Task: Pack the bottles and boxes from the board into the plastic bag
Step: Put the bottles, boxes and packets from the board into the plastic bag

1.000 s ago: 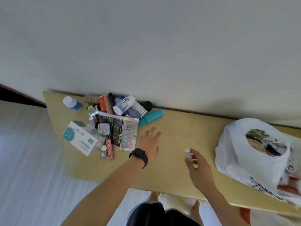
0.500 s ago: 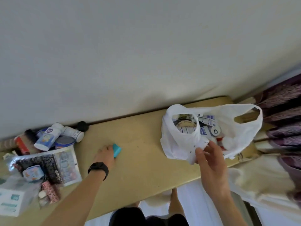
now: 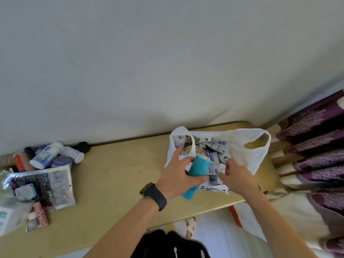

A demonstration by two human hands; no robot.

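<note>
My left hand (image 3: 177, 176) grips a teal bottle (image 3: 198, 167) and holds it at the near rim of the white plastic bag (image 3: 243, 149), its top end pointing into the opening. My right hand (image 3: 235, 175) pinches the bag's near edge, with a small white bottle (image 3: 222, 168) at its fingertips. Inside the bag lie several packets and round containers. On the left of the yellow board (image 3: 119, 168) sits a pile of bottles (image 3: 55, 155), a printed foil pack (image 3: 46, 185) and a white box (image 3: 7, 218).
A plain wall runs right behind the board. Purple patterned curtains (image 3: 316, 157) hang at the right, beside the bag. The board's near edge ends above my legs and slippered feet (image 3: 188, 225). A black cap (image 3: 83, 146) lies against the wall.
My left hand picked the teal bottle up off the board and carried it right to the bag's mouth. My right hand stayed at the bag's near edge. The view shifted slightly.
</note>
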